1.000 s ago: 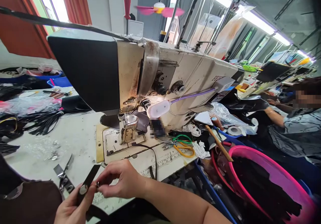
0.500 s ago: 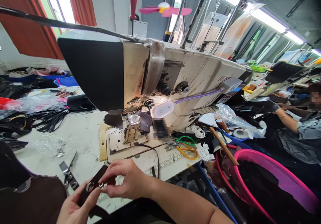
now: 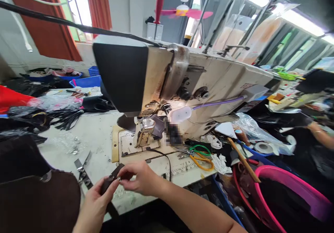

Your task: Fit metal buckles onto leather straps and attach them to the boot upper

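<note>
In my left hand (image 3: 94,201) is a short dark brown leather strap (image 3: 112,178), gripped between thumb and fingers near the table's front edge. My right hand (image 3: 143,179) has thumb and forefinger pinched on a small shiny metal fitting (image 3: 119,179) at the strap's side. Whether the fitting is attached to the strap, I cannot tell. Left of my hands, more dark straps with metal fittings (image 3: 82,173) lie on the white table (image 3: 99,128). A large dark brown leather panel (image 3: 39,201) fills the lower left.
A sewing machine (image 3: 167,80) with a lit lamp (image 3: 180,114) stands ahead. Green-handled scissors (image 3: 201,149) and yellow-handled scissors (image 3: 200,162) lie to its right. A pink tub (image 3: 263,170) and a wooden-handled tool (image 3: 244,160) are farther right. A co-worker's arm (image 3: 320,134) shows at the right edge.
The view has swung left, so everything sits farther right in the picture. My left hand has tilted the strap, and its round metal ring shows less. Both hands keep their hold.
</note>
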Demonstrator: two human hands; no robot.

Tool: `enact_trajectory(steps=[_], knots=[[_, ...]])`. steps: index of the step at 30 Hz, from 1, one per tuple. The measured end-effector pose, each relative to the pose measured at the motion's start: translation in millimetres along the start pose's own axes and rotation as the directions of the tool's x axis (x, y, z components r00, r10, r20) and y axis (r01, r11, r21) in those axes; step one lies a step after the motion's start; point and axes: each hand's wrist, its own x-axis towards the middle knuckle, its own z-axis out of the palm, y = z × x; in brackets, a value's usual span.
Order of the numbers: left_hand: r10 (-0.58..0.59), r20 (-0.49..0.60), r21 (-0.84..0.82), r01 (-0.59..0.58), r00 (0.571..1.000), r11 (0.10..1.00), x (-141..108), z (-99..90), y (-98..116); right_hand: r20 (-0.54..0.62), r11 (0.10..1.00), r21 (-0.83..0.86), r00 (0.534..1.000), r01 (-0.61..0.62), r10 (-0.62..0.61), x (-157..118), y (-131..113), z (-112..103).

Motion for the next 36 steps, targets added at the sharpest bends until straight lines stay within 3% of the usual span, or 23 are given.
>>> enact_trajectory(steps=[2,4,6,8,12,18,25,31,36], knots=[[-0.086,-0.008,-0.183,0.083,0.996,0.980,1.7,6.8,-2.8,-0.013,0.972,0.139,0.981,-0.189,0.193,-0.2,12.6,-0.4],[-0.182,0.039,-0.391,0.183,0.982,0.902,4.0,8.4,-6.4,-0.003,0.906,0.282,0.944,-0.316,0.330,-0.9,23.1,-1.5],[-0.236,0.076,-0.497,0.242,0.969,0.833,5.5,6.0,-9.9,0.009,0.853,0.374,0.921,-0.363,0.388,-2.3,28.3,-2.7],[-0.244,0.058,-0.518,0.238,0.968,0.822,5.7,2.7,-12.2,0.015,0.833,0.408,0.915,-0.374,0.404,-3.9,27.1,-3.2],[-0.254,0.004,-0.489,0.223,0.967,0.843,4.6,0.7,-10.4,0.034,0.858,0.360,0.924,-0.366,0.380,-6.7,13.8,-0.4],[-0.207,-0.049,-0.466,0.160,0.977,0.870,3.2,0.6,-8.1,-0.044,0.974,0.109,0.978,-0.198,0.204,-8.0,0.3,4.3],[-0.111,-0.072,-0.330,0.082,0.991,0.941,-1.3,-1.2,-13.7,-0.058,0.974,0.080,0.975,-0.211,0.216,-7.3,-3.4,5.0],[-0.078,-0.096,-0.275,0.049,0.992,0.960,-5.3,1.6,-7.8,-0.084,0.993,-0.019,0.990,-0.113,0.111,-6.6,-8.0,4.6],[-0.021,-0.055,-0.223,0.008,0.998,0.975,-8.3,1.0,-8.2,-0.036,0.998,-0.020,0.997,-0.062,0.061,-7.9,-8.8,5.2]])
